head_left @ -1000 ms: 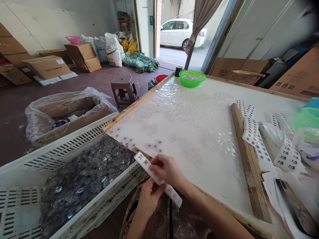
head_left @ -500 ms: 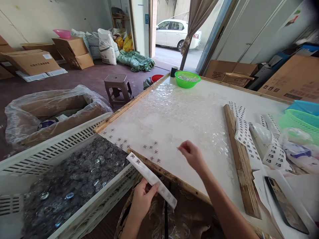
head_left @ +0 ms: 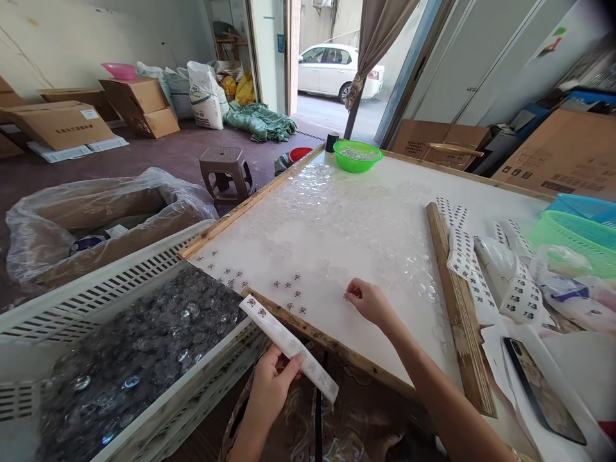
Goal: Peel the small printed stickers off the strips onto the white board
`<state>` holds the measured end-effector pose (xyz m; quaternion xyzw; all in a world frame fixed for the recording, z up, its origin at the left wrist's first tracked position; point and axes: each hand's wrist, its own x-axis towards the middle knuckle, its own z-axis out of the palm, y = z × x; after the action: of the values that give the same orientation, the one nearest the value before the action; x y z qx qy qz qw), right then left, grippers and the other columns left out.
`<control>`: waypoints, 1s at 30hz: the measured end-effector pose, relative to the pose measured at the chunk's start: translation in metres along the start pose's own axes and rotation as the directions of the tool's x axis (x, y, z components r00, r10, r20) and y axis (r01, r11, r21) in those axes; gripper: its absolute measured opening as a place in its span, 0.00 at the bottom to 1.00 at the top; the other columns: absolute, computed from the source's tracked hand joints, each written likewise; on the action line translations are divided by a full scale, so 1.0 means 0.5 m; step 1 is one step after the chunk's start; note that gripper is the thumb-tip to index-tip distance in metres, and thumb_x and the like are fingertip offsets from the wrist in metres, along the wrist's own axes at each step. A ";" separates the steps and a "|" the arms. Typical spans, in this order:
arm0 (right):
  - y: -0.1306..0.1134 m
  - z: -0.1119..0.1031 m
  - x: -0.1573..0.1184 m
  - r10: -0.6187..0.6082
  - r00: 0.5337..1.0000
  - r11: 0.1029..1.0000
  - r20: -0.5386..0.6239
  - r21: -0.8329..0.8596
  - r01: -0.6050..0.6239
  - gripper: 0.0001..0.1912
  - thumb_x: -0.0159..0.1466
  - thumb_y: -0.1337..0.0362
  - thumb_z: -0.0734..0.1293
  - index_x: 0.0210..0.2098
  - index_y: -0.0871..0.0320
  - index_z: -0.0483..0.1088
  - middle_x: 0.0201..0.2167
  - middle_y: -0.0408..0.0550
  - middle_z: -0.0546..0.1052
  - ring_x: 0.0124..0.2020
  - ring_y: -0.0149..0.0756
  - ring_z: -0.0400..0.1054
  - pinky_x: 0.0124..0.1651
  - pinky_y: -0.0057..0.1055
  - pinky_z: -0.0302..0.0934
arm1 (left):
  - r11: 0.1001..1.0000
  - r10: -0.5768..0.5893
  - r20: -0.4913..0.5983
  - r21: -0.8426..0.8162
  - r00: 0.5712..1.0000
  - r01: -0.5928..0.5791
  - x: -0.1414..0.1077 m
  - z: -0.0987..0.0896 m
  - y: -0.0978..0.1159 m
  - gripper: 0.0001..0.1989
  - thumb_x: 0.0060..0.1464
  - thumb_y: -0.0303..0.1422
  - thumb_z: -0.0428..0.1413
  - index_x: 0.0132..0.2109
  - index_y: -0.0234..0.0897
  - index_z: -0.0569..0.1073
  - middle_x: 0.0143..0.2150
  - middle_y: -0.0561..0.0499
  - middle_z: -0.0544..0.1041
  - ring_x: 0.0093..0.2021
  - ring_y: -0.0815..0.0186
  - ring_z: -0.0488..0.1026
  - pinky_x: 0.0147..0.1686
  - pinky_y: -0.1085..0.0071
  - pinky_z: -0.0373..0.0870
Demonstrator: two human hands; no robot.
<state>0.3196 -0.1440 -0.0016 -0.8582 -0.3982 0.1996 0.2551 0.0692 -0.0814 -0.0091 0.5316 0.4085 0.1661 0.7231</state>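
Observation:
My left hand pinches a white sticker strip below the table's near edge; two dark printed figures show at its upper left end. My right hand is over the white table, thumb and fingertips pressed together; whatever they hold is too small to make out. Clear round pieces cover much of the tabletop. Several clear pieces with dark figures lie at the near left part of the table, between the strip and the wooden rim.
A white crate of clear discs stands at the left. A green bowl sits at the far corner. Right of a wooden bar lie sticker sheets, a phone and a green basket.
My right hand has shifted slightly, its fingertips still together. My left hand keeps its hold on the strip. The whole view has moved a little.

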 end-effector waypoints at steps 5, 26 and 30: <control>-0.028 0.041 -0.006 -0.096 0.995 0.987 -0.022 -0.129 0.093 0.04 0.57 0.70 0.61 0.27 0.57 0.66 0.28 0.45 0.71 0.28 0.32 0.63 0.30 0.27 0.51 | 1.000 0.004 0.010 -0.002 1.000 -0.004 0.004 0.001 -0.012 0.14 0.44 0.41 0.59 0.35 0.35 0.74 0.27 0.50 0.76 0.30 0.61 0.70 0.30 0.68 0.68; -0.233 0.117 -0.086 -0.180 0.983 0.892 -0.043 0.414 0.181 0.08 0.57 0.60 0.65 0.27 0.57 0.71 0.23 0.44 0.74 0.24 0.30 0.64 0.27 0.25 0.58 | 0.929 0.110 0.121 0.341 0.986 -0.145 -0.002 0.023 -0.019 0.10 0.51 0.37 0.53 0.37 0.35 0.72 0.32 0.48 0.76 0.33 0.59 0.69 0.32 0.68 0.61; -0.216 0.100 -0.096 -0.202 0.972 0.863 -0.117 0.449 0.233 0.06 0.57 0.62 0.64 0.27 0.57 0.70 0.26 0.45 0.74 0.27 0.30 0.65 0.30 0.26 0.60 | 0.931 0.104 0.139 0.334 0.985 -0.146 -0.006 0.029 -0.019 0.11 0.51 0.37 0.53 0.37 0.35 0.72 0.31 0.49 0.76 0.32 0.59 0.69 0.32 0.68 0.62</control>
<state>0.2003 -0.1082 0.0302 -0.7290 -0.4253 0.2297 0.4847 0.0767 -0.0966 -0.0150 0.6835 0.3527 0.1062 0.6302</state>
